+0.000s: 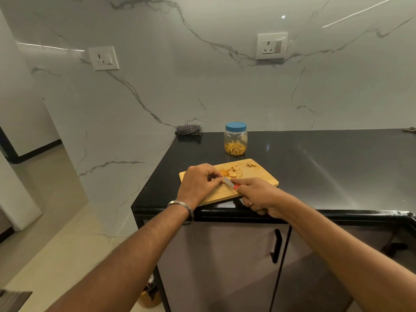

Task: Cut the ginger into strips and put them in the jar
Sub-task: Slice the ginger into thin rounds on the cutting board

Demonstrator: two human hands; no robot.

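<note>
My left hand (199,184) is curled down on the one wooden cutting board (258,176), fingertips pinching a small ginger piece (224,181) at the board's centre. My right hand (258,194) is wrapped round the red handle of the single knife (230,183), forefinger stretched along the top, blade angled toward ten o'clock and touching the pinched piece. One steel bangle (183,207) rings my left wrist.

Just past my fingers, toward twelve o'clock, lies a loose heap of ginger slices (233,171), overlapping; I make out about seven, though the stack hides the exact count. At one o'clock, near the board's far corner, sits a small cluster of scraps (251,164), two or three bits, too small to count surely.

Beyond the board at twelve o'clock stands one clear jar (235,140) on the black counter (326,167), apart from the board, its blue lid (236,126) on. A tangle of ginger strips (235,148) fills its lower part; far too many to count.

At eleven o'clock, against the marble wall, one checked cloth (188,129) lies rolled up. Two switch sockets on the wall: one at ten o'clock (103,58), one at one o'clock (272,45). Below the counter, one cabinet door handle (276,246) shows.
</note>
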